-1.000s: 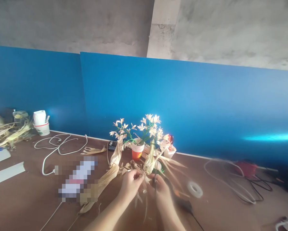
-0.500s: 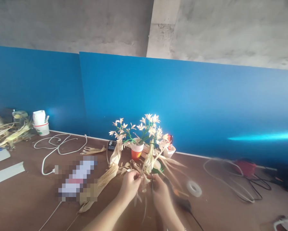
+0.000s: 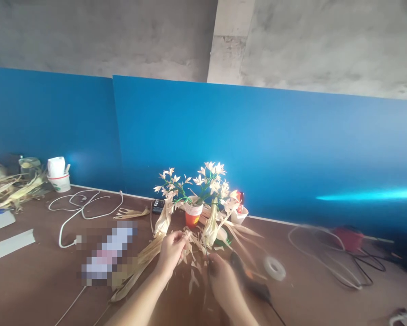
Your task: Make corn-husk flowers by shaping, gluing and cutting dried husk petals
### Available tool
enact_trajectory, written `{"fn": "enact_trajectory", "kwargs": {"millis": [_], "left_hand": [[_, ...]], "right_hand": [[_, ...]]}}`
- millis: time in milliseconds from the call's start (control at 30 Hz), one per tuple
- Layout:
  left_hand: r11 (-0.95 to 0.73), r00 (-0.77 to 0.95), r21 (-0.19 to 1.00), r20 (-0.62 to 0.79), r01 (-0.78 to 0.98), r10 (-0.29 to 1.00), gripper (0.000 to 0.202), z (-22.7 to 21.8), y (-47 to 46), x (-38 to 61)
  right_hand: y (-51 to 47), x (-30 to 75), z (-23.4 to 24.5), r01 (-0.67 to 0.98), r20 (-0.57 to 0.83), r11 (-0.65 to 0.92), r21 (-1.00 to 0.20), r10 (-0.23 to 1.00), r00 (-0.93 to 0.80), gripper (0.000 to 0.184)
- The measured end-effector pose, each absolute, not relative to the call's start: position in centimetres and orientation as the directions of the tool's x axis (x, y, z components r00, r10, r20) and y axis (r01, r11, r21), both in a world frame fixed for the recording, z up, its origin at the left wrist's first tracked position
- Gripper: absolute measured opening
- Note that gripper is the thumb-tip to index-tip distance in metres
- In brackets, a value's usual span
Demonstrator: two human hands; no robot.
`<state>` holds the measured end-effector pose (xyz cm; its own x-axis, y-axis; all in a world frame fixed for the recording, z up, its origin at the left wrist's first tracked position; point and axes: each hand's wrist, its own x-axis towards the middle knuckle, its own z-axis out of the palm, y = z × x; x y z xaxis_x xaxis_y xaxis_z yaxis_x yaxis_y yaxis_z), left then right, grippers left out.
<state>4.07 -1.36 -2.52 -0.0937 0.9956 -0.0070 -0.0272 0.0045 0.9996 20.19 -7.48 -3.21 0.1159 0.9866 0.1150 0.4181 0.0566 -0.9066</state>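
Tabletop [image 3: 312,299] is spread under both hands. Flowers [image 3: 214,186] are stood in an orange cup [image 3: 191,219], just beyond left fingers [image 3: 176,236]. Thin tool [image 3: 205,246] is clamped in right fingers [image 3: 213,260]. Small husk piece [image 3: 187,232] is pinched between left fingertips.

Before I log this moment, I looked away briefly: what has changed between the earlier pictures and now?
The left hand, pinching a small pale piece, has moved leftward and farther from the person; the right hand, with a slim tool, has drawn slightly leftward and nearer, widening the gap. The orange cup, its flowers and the tape roll stay put.
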Motion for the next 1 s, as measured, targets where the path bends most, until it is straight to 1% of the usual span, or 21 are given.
{"fn": "enact_trajectory", "kwargs": {"millis": [67, 100, 233, 333, 433, 533, 633, 767, 833, 933, 1000], "left_hand": [[0.038, -0.067, 0.998, -0.042, -0.054, 0.997, 0.045, -2.7, -1.5, 4.5], [0.026, -0.064, 0.999, -0.029, -0.034, 0.998, 0.043, -2.8, -1.6, 4.7], [-0.121, -0.048, 0.989, 0.126, 0.088, 0.991, 0.030, -2.7, -2.3, 5.4], [-0.168, -0.022, 0.976, 0.172, 0.139, 0.985, 0.024, -2.6, -2.7, 5.7], [-0.185, -0.037, 0.965, 0.195, 0.184, 0.980, 0.025, -2.7, -2.7, 5.6], [-0.192, -0.053, 0.955, 0.208, 0.224, 0.977, 0.026, -2.9, -2.5, 5.5], [-0.186, -0.037, 0.954, 0.200, 0.236, 0.979, 0.024, -2.9, -2.7, 5.6], [-0.178, 0.019, 0.968, 0.178, 0.179, 0.984, 0.020, -2.6, -3.2, 6.1], [-0.121, 0.039, 0.987, 0.117, 0.108, 0.992, 0.027, -2.3, -3.4, 6.2], [0.110, 0.118, 0.992, -0.102, -0.059, 0.988, 0.041, -1.9, -3.4, 6.2], [0.258, 0.159, 0.950, -0.231, -0.178, 0.960, 0.041, -1.7, -3.4, 6.1]], "right_hand": [[-7.5, 19.9, -3.1, 0.388, 0.145, 0.092, -0.917, 0.983, 0.109, 0.016], [-7.6, 19.8, -2.9, 0.349, 0.149, 0.101, -0.932, 0.982, 0.113, 0.017], [-7.8, 19.2, -2.2, 0.178, 0.106, 0.077, -0.981, 0.982, 0.157, 0.028], [-7.9, 19.0, -2.0, 0.149, 0.088, 0.063, -0.987, 0.983, 0.162, 0.031], [-7.8, 19.0, -2.2, 0.141, 0.080, 0.060, -0.988, 0.987, 0.141, 0.026], [-7.8, 19.0, -2.3, 0.097, 0.072, 0.060, -0.993, 0.989, 0.128, 0.026], [-7.9, 18.7, -2.1, 0.033, 0.055, 0.051, -0.998, 0.988, 0.142, 0.033], [-7.7, 18.6, -2.1, -0.036, -0.013, -0.007, -0.999, 0.983, 0.183, 0.044], [-7.5, 18.8, -2.2, -0.068, -0.014, 0.000, -0.998, 0.978, 0.208, 0.045], [-7.2, 19.3, -2.4, -0.132, -0.053, -0.028, -0.991, 0.981, 0.187, 0.048], [-7.1, 19.5, -2.4, -0.172, -0.082, -0.058, -0.983, 0.987, 0.139, 0.049]]}}
